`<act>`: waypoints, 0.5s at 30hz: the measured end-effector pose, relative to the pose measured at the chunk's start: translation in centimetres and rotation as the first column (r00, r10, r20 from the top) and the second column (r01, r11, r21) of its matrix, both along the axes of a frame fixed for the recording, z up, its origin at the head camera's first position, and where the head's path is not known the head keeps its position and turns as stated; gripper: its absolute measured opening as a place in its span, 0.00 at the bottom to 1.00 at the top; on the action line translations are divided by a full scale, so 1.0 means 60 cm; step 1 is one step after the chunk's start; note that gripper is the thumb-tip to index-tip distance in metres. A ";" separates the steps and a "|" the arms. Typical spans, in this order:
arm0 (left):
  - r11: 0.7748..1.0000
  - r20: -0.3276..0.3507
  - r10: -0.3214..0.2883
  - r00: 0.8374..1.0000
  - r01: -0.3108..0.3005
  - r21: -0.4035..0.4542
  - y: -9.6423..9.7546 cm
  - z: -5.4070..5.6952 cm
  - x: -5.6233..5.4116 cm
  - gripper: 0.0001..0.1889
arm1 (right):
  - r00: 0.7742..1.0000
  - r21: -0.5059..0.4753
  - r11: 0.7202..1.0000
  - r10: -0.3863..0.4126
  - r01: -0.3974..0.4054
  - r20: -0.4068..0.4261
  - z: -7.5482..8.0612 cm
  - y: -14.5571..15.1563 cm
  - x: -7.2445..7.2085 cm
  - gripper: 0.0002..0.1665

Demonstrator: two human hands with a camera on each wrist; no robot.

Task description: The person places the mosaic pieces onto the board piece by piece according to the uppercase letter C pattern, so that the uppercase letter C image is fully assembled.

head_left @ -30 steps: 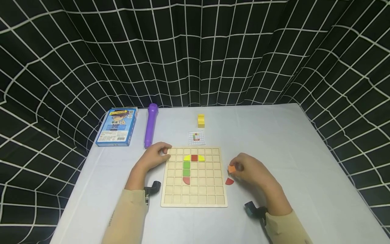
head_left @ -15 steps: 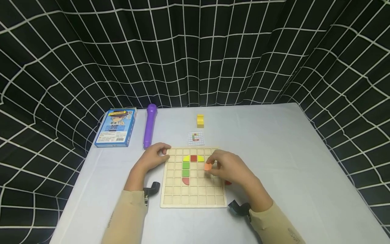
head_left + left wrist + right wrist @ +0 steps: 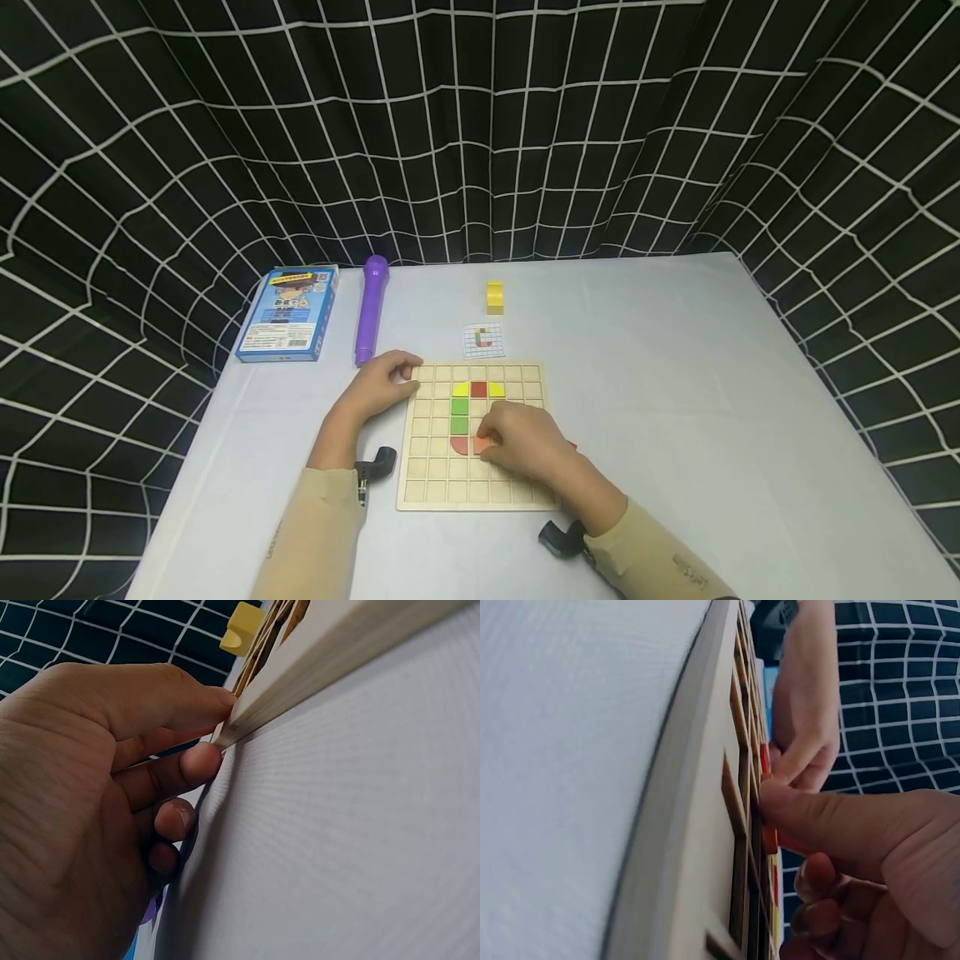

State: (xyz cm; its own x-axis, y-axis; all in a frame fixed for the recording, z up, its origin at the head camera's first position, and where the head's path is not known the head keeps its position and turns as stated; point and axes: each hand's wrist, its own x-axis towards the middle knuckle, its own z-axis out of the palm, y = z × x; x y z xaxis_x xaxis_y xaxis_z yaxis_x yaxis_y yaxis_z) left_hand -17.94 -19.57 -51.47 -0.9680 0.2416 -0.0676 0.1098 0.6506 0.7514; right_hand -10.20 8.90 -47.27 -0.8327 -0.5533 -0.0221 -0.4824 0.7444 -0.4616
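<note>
A wooden grid board lies on the white table. My left hand pinches its upper left corner between thumb and fingers. My right hand holds an orange square tile at a cell beside the pinkish-red quarter-round tile; whether it is fully seated I cannot tell. Above these stand two green squares, then a yellow quarter-round tile, a red square and another yellow quarter-round. A second red tile is mostly hidden behind my right wrist.
Behind the board lie a small pattern card and a yellow block with a curved top. A purple microphone-shaped stick and a blue box are at the back left. Black grid-lined cloth surrounds the table.
My right hand has carried the orange square from the table right of the board leftward to the cell beside the pinkish-red quarter-round. The left hand stays at the board's corner.
</note>
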 end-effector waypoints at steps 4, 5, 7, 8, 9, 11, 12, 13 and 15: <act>1.000 -0.002 0.001 1.000 -0.001 -0.001 0.001 0.001 0.000 0.24 | 0.999 -0.012 0.999 -0.040 0.040 -0.009 -0.005 -0.005 0.005 0.11; 1.000 -0.001 0.002 1.000 -0.002 -0.002 0.001 0.001 0.000 0.24 | 0.999 -0.020 0.999 -0.047 0.047 -0.013 -0.006 -0.006 0.007 0.11; 1.000 0.000 0.001 1.000 -0.001 -0.005 0.001 0.001 -0.001 0.24 | 0.998 -0.030 0.998 -0.057 0.056 -0.017 -0.008 -0.008 0.008 0.11; 1.000 0.001 0.001 1.000 -0.001 -0.004 0.001 0.001 -0.001 0.24 | 0.998 -0.032 0.998 -0.058 0.057 -0.016 -0.009 -0.009 0.009 0.11; 1.000 0.003 0.001 1.000 -0.001 -0.004 0.001 0.001 -0.001 0.24 | 0.998 -0.033 0.998 -0.057 0.057 -0.012 -0.009 -0.009 0.009 0.12; 1.000 0.004 0.002 1.000 -0.002 -0.006 0.001 0.001 0.000 0.23 | 0.998 -0.025 0.998 -0.057 0.057 -0.011 -0.008 -0.007 0.008 0.14; 1.000 0.005 0.003 1.000 -0.003 -0.007 0.001 0.001 0.000 0.23 | 0.998 -0.025 0.998 -0.061 0.061 -0.001 -0.006 -0.005 0.006 0.15; 1.000 0.006 0.005 1.000 -0.005 -0.008 0.002 0.001 0.001 0.23 | 0.998 -0.029 0.997 -0.067 0.067 0.012 -0.003 -0.002 0.004 0.16; 1.000 0.007 0.009 1.000 -0.009 -0.010 0.002 0.001 0.001 0.23 | 0.995 -0.043 0.995 -0.087 0.089 0.046 0.005 0.007 -0.002 0.16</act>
